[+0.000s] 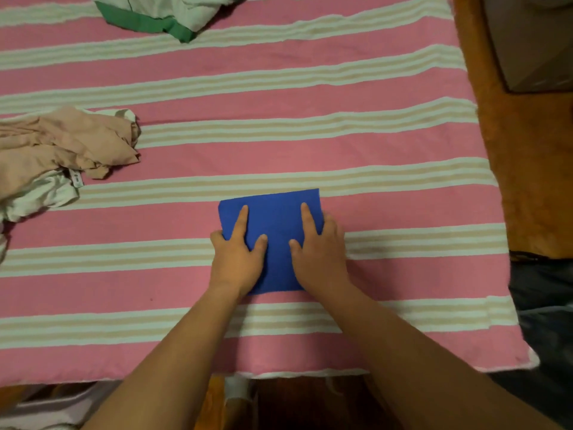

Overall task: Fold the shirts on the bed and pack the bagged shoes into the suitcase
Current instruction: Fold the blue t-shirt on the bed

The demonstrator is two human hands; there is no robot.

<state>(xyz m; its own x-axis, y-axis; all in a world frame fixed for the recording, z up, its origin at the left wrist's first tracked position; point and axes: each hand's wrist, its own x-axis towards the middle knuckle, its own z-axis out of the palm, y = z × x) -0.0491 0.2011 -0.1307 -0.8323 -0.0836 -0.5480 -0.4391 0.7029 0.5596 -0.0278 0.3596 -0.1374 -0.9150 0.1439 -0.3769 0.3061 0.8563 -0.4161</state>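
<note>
A blue shirt (273, 225), folded into a small rectangle, lies on the pink striped bed (310, 144) near its front edge. My left hand (237, 259) holds the shirt's left side, with forefinger and thumb flat on top and the other fingers curled down over the edge. In the same way my right hand (319, 256) holds the right side. A crumpled beige shirt (62, 144) over a white garment (40, 193) lies at the left. A green and white shirt (155, 17) lies bunched at the far edge. No shoes or suitcase can be made out.
The bed's right edge drops to an orange-brown floor (527, 150). A dark box-like object (536, 41) stands at the top right. Dark fabric (545, 305) lies beside the bed's front right corner. Bare sheet stretches between the blue shirt and the other clothes.
</note>
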